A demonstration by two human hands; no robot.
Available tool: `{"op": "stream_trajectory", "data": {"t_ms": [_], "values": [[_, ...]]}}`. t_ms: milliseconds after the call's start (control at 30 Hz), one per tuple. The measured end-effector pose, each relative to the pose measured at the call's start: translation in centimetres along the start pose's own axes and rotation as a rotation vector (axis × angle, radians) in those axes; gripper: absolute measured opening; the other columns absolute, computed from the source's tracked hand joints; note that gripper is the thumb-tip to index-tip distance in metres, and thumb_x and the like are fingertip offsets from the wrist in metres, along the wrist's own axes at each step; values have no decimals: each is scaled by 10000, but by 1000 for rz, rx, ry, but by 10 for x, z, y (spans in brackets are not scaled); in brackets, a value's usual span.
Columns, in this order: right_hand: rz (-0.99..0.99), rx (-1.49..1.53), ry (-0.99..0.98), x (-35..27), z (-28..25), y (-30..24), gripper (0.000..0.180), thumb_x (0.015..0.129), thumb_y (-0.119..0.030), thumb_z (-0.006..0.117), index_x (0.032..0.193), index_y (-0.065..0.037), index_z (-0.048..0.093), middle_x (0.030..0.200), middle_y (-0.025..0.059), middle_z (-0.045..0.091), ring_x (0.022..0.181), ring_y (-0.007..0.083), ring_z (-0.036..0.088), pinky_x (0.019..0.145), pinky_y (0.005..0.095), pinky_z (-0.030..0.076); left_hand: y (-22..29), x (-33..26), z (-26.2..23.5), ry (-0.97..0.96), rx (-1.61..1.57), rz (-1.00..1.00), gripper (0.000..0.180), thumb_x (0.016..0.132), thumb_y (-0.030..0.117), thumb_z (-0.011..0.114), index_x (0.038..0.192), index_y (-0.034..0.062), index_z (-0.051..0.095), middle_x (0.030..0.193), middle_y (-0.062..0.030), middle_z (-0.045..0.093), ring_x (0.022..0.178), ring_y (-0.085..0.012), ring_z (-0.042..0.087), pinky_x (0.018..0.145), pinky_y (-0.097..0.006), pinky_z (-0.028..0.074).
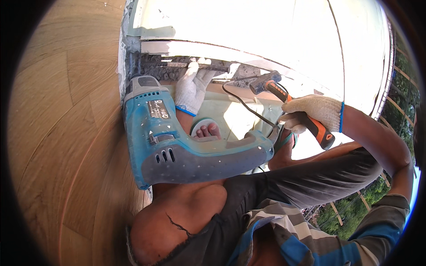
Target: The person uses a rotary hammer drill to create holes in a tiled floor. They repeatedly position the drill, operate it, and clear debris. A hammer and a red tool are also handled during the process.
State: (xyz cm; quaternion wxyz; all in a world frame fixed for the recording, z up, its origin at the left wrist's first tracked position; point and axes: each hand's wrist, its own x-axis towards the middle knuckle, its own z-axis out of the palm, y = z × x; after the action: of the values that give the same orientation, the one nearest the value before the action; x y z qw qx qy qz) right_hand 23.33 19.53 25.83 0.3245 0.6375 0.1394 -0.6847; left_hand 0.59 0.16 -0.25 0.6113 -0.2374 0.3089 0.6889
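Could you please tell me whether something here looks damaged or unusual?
Yes. Below the white strip, the masonry near the left hand is broken and ragged. Also, bare toes in an open sandal look unprotected near the power tool.

I hold an orange-and-black hammer (277, 90) in my gloved right hand (313, 113), while my gloved left hand (194, 86) grips a dark bar (171, 64) lying along broken masonry (245, 71). A dusty blue power hammer (177, 133) fills my foreground, beside wood-grain boards (75, 119).
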Motion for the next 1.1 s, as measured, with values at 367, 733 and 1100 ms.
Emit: {"op": "stream_trajectory", "data": {"t_ms": [367,733,1100], "values": [[-694,-1652,642,-40,-49,-11,313,1060,-305,691,1252,-59,674,878,197,735,810,394,762,751,507,589,-1,5,5,-16,22,-26,255,1165,133,567,1403,44,591,1404,-143,662,1375,-320,651,1226,-540,544],[-341,-2511,452,-29,-30,-81,263,980,-333,791,1066,-85,773,850,115,778,875,313,818,804,449,664,0,-5,11,-12,36,-5,235,1173,150,553,1377,47,609,1400,-123,671,1411,-335,607,1291,-553,447],[-693,-2737,464,4,57,-110,342,905,-411,879,1069,-119,809,923,60,800,948,259,824,851,419,682,1,-6,13,21,58,32,194,1157,119,581,1340,66,623,1376,-94,674,1412,-314,614,1265,-565,483]]}}
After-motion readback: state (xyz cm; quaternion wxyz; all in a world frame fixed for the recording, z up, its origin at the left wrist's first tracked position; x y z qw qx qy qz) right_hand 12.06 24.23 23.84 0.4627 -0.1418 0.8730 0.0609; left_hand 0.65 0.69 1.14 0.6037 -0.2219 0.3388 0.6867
